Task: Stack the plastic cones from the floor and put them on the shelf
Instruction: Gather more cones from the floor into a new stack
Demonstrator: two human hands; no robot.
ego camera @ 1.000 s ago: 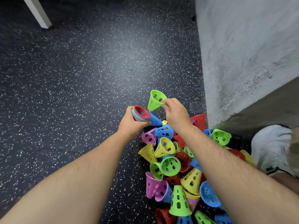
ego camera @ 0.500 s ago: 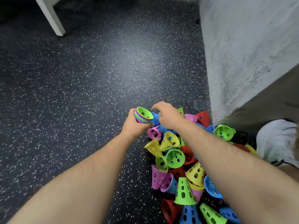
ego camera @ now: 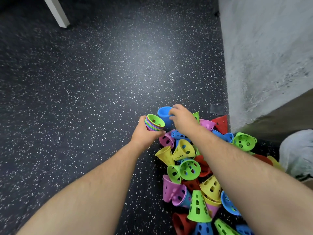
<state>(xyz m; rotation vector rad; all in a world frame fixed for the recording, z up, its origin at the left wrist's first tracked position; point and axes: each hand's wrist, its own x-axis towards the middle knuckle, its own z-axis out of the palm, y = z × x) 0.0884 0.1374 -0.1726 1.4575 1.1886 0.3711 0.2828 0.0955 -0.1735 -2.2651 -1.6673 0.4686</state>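
The left hand [ego camera: 145, 133] grips a nested stack of cones [ego camera: 154, 122], fingers curled round its narrow end so that the wide mouth, with a green cone innermost, tilts up toward one o'clock. That looks deliberate: the open mouth faces the other hand, ready to take the next piece. At one o'clock of the stack and just beside it, the right hand [ego camera: 183, 119] pinches a blue cone [ego camera: 164, 114] near its rim with the fingertips. The cone's body is mostly hidden behind the stack and the hand, so I cannot tell which way its tip points. A light rim pinch probably leaves the tapered end free to slide in.

The loose pile of perforated cones [ego camera: 194, 167] — yellow, green, pink, red and blue — lies on the dark speckled floor [ego camera: 84, 99] from three to six o'clock of the hands, pushed against the foot of a rough grey wall [ego camera: 271, 48]. Many remain, so the stacking seems far from done, and no shelf is in view.

A white furniture leg [ego camera: 55, 12] stands at eleven o'clock of the view, and a blurred white shoe [ego camera: 296, 153] sits at four o'clock, beside the pile.
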